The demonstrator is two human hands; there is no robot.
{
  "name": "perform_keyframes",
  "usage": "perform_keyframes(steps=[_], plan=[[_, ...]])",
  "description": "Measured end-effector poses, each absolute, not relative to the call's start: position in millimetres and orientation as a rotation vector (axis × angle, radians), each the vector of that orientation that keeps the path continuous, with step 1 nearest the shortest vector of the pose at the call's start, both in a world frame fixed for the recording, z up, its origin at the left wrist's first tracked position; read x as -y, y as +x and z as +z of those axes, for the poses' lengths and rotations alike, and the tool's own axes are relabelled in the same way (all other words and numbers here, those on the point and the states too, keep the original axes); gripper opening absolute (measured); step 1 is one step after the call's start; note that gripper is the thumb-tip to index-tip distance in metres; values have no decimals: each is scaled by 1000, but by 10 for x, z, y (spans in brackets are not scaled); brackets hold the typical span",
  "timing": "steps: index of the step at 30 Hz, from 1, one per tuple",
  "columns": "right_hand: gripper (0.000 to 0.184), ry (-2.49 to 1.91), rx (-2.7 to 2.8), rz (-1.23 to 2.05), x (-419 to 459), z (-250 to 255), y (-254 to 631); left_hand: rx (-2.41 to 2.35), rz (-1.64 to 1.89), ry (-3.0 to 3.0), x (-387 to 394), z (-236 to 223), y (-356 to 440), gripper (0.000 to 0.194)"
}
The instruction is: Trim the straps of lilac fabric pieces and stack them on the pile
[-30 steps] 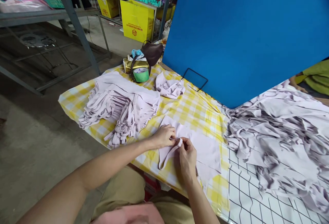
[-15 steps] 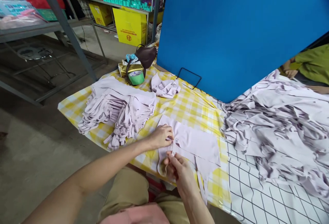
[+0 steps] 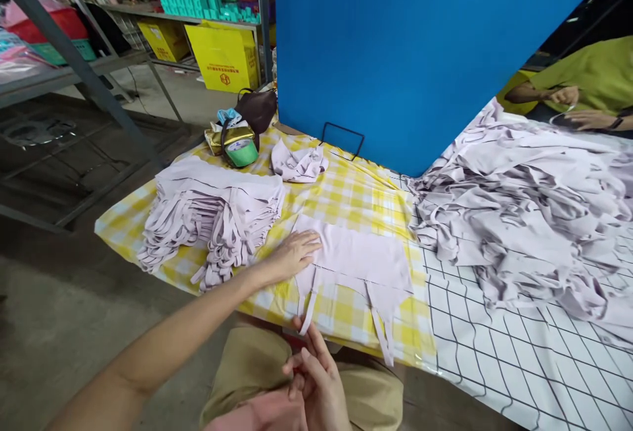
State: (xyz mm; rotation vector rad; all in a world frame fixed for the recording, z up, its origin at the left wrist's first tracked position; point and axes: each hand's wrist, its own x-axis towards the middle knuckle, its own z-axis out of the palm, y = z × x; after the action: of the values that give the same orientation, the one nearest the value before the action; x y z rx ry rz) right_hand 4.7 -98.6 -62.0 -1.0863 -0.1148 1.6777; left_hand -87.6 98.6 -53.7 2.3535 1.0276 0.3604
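Resting slack fingers [image 3: 307,242] on the lilac strappy top [image 3: 363,256] lying flat on the counter [image 3: 359,203], the left hand [image 3: 291,254] grips nothing; the right hand [image 3: 319,375], half-open, touches 1 strap [image 3: 310,309]. The neat stack [image 3: 222,203] seems done, the loose heap [image 3: 524,207] undone.

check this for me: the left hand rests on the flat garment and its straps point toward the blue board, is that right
One thing is wrong: the head view shows the straps pointing toward the person's lap, away from the blue board. The left hand does rest on the flat garment.
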Motion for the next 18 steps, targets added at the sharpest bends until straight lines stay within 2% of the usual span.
perform_keyframes(steps=[5,8,11,14,17,18], plan=[[46,-1155,264,1757,1145,-781,241,-1067,326,2346,-979,-535,-941,37],[36,-1355,599,1680,1036,-680,587,-1200,422,2297,-995,-534,-981,39],[31,-1598,957,1281,660,-427,1108,-1426,580,2259,-1036,-541,-961,40],[23,-2010,1240,606,112,-198,1649,-1716,564,2200,-1121,-507,-855,33],[13,-2174,1191,385,-392,-143,1989,-1932,326,2024,-1264,-427,-728,34],[15,-2198,1182,388,-521,-160,2043,-1936,261,1979,-1322,-399,-701,34]])
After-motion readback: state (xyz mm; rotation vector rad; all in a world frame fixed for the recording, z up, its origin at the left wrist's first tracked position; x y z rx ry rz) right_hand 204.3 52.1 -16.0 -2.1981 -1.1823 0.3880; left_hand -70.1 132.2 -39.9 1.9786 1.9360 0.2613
